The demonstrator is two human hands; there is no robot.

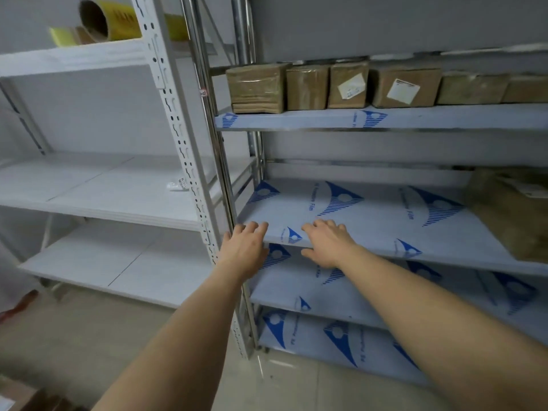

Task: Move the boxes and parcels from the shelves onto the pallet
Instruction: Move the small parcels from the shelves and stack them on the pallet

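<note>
Both hands, left hand (244, 247) and right hand (327, 243), flat, grip empty, mid-frame on film-covered shelf (385, 215); taped parcels (350, 84) above could topple if dragged.

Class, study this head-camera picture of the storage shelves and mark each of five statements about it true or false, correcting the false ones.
1. A row of brown parcels stands on the upper shelf of the right-hand rack. True.
2. The left hand holds a parcel. False: it holds nothing, its fingers lying open at the front edge of the middle shelf.
3. The right hand rests with open fingers on that same shelf. True.
4. The yellow roll lies on the floor. False: it lies on the top shelf of the white rack.
5. The middle shelf bears no parcels. False: a large brown parcel sits at its right end.
</note>
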